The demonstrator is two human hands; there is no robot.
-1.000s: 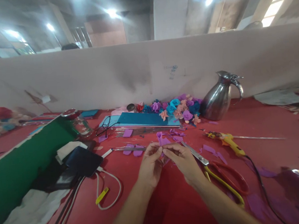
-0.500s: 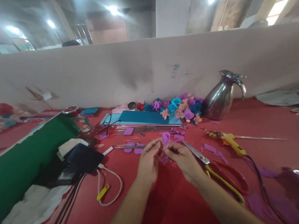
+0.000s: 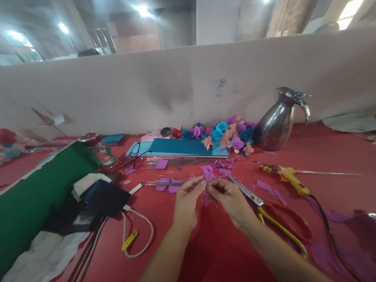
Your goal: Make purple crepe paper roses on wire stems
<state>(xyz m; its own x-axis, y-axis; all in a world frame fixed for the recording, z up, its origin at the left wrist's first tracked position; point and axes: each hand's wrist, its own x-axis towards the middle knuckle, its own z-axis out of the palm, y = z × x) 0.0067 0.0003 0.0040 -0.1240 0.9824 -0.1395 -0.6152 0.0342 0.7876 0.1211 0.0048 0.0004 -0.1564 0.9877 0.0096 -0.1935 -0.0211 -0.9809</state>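
A small purple paper flower (image 3: 207, 172) stands up between my two hands, over the middle of the red table. My left hand (image 3: 188, 198) is closed, pinching the flower's base between thumb and fingers. From the other side my right hand (image 3: 227, 196) is closed too, its thumb and fingertips pressed together at the same base; what lies between them is hidden. Close by on the right are large scissors (image 3: 260, 201) with one red and one yellow handle. Purple paper pieces (image 3: 174, 186) lie around my hands, beside thin wires (image 3: 159, 183).
Behind, finished paper flowers (image 3: 223, 134) lie beside blue paper sheets (image 3: 182, 146) and glasses (image 3: 136, 154). A steel jug (image 3: 275, 119) stands back right, a yellow glue gun (image 3: 290, 178) nearer. On the left are a phone (image 3: 106, 198) with cable, a glass jar (image 3: 102, 152) and a green board (image 3: 43, 200).
The purple flower has tilted and shifted slightly left in my fingers. Both hands stay in nearly the same place, and the things on the table have not moved.
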